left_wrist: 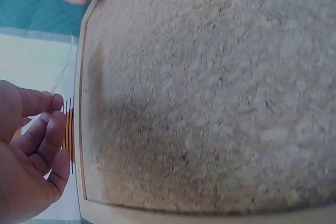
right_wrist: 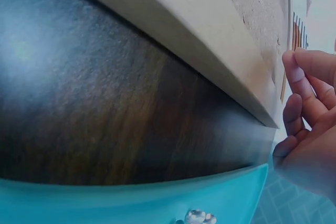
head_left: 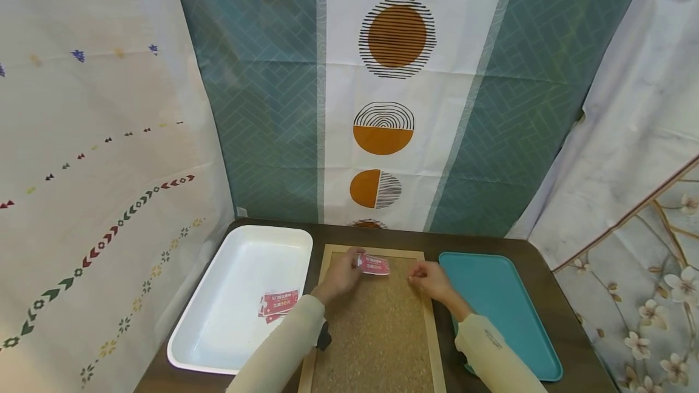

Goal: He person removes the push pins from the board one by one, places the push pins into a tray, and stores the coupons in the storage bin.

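A pink and white paper coupon (head_left: 374,264) is pinched between the thumb and fingers of my left hand (head_left: 343,273), over the far end of a wood-framed cork board (head_left: 377,332). In the left wrist view the coupon (left_wrist: 64,69) shows nearly edge-on, raised at a slant. My right hand (head_left: 432,282) is at the board's far right side, thumb and fingertips brought together. A tiny pale thing shows at those fingertips in the head view; I cannot tell its kind. The right wrist view shows this hand (right_wrist: 312,108) with its other fingers bent.
Left of the board, a white tray (head_left: 229,308) holds several pink coupons (head_left: 280,302). A teal tray (head_left: 497,308) lies to the right, with small clear, shiny pieces (right_wrist: 199,217) inside. All stand on a dark wooden table (head_left: 573,344), with hanging cloths (head_left: 273,108) behind and at both sides.
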`<state>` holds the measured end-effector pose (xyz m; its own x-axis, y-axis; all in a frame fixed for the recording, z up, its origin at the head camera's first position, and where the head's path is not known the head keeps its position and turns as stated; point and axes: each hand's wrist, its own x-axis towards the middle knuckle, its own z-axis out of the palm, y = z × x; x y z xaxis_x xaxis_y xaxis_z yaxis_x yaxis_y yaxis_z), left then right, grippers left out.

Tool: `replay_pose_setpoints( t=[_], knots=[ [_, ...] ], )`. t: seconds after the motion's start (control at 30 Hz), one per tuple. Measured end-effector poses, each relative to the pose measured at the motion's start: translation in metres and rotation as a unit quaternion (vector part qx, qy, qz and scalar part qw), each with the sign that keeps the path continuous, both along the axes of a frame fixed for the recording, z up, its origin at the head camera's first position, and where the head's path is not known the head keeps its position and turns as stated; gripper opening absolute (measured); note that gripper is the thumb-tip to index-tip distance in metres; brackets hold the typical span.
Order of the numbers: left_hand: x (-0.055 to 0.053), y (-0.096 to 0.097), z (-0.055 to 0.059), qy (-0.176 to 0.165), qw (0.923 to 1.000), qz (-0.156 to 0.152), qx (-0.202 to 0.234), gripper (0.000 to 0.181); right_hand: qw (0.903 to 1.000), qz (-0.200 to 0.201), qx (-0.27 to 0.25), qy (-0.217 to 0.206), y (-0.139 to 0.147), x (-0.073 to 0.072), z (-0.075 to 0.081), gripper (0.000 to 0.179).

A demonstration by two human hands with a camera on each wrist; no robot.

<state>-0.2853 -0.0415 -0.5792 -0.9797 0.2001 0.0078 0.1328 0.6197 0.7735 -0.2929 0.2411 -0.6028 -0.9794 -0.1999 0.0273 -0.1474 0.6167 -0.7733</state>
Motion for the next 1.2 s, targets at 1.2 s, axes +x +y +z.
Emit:
replay_pose_setpoints(
  t=[1.2],
  knots=[
    [0.003, -0.031, 0.013, -0.004, 0.9997, 0.024, -0.001, 0.042, 0.9993, -0.036, -0.006, -0.006, 0.026, 0.017, 0.002, 0.006]
  ],
)
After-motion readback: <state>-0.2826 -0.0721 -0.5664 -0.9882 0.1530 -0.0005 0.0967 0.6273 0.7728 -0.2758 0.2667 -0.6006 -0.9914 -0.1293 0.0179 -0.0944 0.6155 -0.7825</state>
